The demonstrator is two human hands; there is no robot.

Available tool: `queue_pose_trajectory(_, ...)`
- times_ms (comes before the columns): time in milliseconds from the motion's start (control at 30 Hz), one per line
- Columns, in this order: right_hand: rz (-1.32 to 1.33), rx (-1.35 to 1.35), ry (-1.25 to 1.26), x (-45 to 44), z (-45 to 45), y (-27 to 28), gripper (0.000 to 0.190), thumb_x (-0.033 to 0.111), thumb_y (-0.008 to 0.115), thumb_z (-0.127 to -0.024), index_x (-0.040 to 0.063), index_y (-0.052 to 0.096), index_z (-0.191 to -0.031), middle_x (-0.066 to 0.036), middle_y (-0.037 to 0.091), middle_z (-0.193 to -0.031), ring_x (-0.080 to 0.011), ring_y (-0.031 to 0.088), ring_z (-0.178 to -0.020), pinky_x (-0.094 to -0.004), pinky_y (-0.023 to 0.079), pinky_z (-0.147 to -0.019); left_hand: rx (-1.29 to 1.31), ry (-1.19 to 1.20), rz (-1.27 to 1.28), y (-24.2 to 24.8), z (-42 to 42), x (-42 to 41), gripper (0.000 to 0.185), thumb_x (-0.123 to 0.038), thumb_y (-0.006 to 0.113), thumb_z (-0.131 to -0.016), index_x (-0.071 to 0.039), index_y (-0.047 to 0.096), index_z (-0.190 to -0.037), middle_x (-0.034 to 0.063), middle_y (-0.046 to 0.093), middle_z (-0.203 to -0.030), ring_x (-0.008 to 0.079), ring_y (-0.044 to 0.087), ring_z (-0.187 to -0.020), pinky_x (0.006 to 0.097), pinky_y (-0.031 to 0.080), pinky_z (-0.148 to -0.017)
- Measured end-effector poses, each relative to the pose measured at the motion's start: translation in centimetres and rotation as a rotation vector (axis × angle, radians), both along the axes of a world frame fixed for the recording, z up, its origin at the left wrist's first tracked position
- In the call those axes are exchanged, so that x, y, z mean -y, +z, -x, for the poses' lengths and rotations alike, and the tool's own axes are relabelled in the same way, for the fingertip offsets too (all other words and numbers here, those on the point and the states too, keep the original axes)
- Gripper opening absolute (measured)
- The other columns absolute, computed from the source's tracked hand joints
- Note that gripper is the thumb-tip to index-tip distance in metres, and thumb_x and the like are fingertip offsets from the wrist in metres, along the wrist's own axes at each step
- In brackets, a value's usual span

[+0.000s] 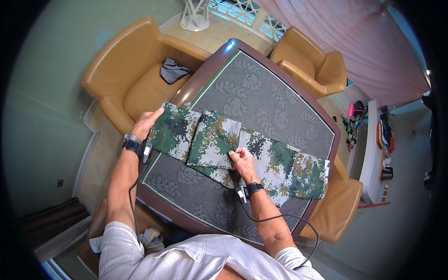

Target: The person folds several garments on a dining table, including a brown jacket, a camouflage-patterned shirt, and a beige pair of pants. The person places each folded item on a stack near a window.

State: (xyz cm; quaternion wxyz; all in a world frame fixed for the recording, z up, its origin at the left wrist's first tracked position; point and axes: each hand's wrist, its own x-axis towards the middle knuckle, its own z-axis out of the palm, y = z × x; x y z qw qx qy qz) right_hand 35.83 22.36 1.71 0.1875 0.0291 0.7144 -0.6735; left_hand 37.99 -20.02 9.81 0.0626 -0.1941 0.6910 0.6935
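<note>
A pair of digital-camouflage trousers (273, 162) in green, brown, black and pale grey lies lengthwise across the table, its waistband end at the right. Toward the left the cloth is doubled back into a folded panel (213, 143). My right hand (243, 162) pinches the near right corner of that panel between thumb and fingers. At the far left, my left hand (148, 122) holds the end of the cloth, which juts past the table's rim; some of its fingers are hidden by the fabric. Both wrists wear black straps with small devices and cables.
The table (280, 101) has a dark floral-patterned top and a raised brown rim. Tan armchairs (140, 70) stand close around it, one bearing a grey cloth (174, 71). A white shelf (371, 150) with various items stands at the right. Cables (283, 217) trail along my forearms.
</note>
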Motion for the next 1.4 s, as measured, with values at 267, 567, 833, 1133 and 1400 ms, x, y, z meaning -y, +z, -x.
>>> queue_pose_trajectory(267,-0.003,-0.006,0.007,0.7,-0.1,0.3,0.023,0.013,0.078,-0.098,0.009,0.056,-0.092,0.005,0.055,-0.068,-0.0062,0.052,-0.052,-0.0248,0.047,-0.046,-0.267,0.217,0.209,-5.7,4.5,0.9,0.022,-0.025,0.072,-0.103,-0.002,0.071,-0.103,-0.0024,0.069,-0.091,0.0059,0.060,-0.081,0.0262,0.050,-0.073)
queue_pose_trajectory(567,0.074,0.009,-0.049,-0.1,-0.5,0.4,0.020,0.014,0.078,-0.098,0.010,0.059,-0.096,0.007,0.056,-0.070,-0.0041,0.052,-0.054,-0.0236,0.046,-0.047,-0.147,0.094,0.260,-4.2,3.2,0.8,0.021,-0.024,0.074,-0.102,-0.003,0.071,-0.100,-0.0063,0.066,-0.089,0.0040,0.054,-0.077,0.0252,0.047,-0.069)
queue_pose_trajectory(833,0.145,-0.178,0.074,7.4,-0.4,10.9,0.019,0.016,0.077,-0.100,0.003,0.064,-0.106,0.008,0.056,-0.075,-0.0025,0.052,-0.066,-0.0232,0.045,-0.056,-0.165,-0.021,0.157,-1.6,1.4,-0.7,0.020,-0.024,0.069,-0.106,-0.004,0.071,-0.103,-0.0077,0.064,-0.089,0.0026,0.053,-0.077,0.0242,0.046,-0.069)
queue_pose_trajectory(1133,0.140,-0.131,0.380,10.6,-2.1,8.9,0.036,0.019,0.071,-0.104,0.001,0.063,-0.135,-0.005,0.073,-0.109,-0.0110,0.069,-0.093,-0.0285,0.058,-0.079,-0.054,0.143,-0.280,-2.6,0.3,1.1,0.052,-0.048,0.063,-0.108,0.000,0.072,-0.125,0.0049,0.076,-0.117,0.0132,0.070,-0.103,0.0308,0.056,-0.092)
queue_pose_trajectory(1400,-0.089,-0.071,-0.011,-2.1,-3.7,0.1,0.023,0.016,0.069,-0.103,0.001,0.068,-0.121,-0.002,0.070,-0.090,-0.0095,0.065,-0.074,-0.0268,0.055,-0.066,0.005,-0.118,-0.068,-1.9,-0.5,1.3,0.041,-0.037,0.075,-0.101,-0.001,0.072,-0.119,0.0024,0.075,-0.110,0.0108,0.069,-0.093,0.0298,0.056,-0.087)
